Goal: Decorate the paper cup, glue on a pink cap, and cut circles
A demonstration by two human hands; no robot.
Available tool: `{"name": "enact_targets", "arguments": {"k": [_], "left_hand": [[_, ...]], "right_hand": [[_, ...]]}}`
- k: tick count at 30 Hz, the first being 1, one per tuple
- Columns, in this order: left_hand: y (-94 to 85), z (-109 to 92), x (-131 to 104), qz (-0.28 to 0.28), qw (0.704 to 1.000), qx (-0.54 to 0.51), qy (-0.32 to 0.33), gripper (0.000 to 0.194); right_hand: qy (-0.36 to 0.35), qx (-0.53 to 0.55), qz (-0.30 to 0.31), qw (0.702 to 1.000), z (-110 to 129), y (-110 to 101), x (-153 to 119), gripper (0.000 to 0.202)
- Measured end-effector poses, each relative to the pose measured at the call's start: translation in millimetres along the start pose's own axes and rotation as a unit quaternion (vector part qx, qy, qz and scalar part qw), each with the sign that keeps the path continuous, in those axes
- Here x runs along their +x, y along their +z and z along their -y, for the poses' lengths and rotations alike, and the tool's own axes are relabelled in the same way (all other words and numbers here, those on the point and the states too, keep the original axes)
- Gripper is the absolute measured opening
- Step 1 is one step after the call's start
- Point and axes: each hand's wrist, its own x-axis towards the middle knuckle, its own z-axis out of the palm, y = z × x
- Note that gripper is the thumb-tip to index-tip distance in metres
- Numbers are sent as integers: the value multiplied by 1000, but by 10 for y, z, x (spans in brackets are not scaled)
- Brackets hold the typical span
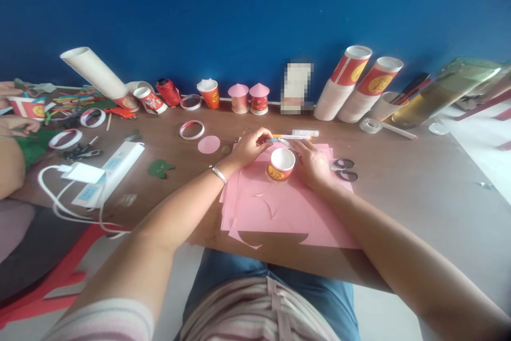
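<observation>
On a stack of pink paper (pixel 295 208) stands a short white paper cup (pixel 279 166) with a red and gold band, upright and open at the top. Just behind it, my left hand (pixel 252 147) pinches one end of a slim light-blue and white thing (pixel 275 140), its kind unclear. From the other side, my right hand (pixel 313 163) has its fingers at that thing's white end, closed around it as far as I can see. Beyond the fingers lie an orange and white pen (pixel 285 136) and a white tube (pixel 305 133). Black-handled scissors (pixel 345 169) lie right of my right hand.
Along the blue wall stand two small cups with pink cone roofs (pixel 259 99), an orange cup (pixel 208 94) and stacked paper cups (pixel 336 93). A pink disc (pixel 209 144), paper rings (pixel 191 130) and a power strip (pixel 109 176) lie left. Another person's hands (pixel 19 125) are far left.
</observation>
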Motion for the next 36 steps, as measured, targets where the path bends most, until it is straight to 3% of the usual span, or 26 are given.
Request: {"name": "enact_targets", "arguments": {"k": [6, 14, 23, 30, 36], "left_hand": [[-9, -62, -9, 8, 1000, -15, 8, 22], [-52, -53, -46, 69, 997, -24, -2, 23], [-65, -97, -78, 98, 994, -48, 16, 21], [-51, -135, -92, 92, 995, -31, 13, 19], [-3, -101, -63, 96, 995, -14, 28, 19]], "right_hand": [[13, -35, 44, 998, -9, -8, 0, 39], [-26, -91, 94, 991, 21, -86, 2, 38], [-89, -3, 96, 991, -129, -16, 52, 30], [-36, 40, 91, 994, -126, -18, 70, 24], [-47, 35, 71, 996, -106, 7, 76, 21]]}}
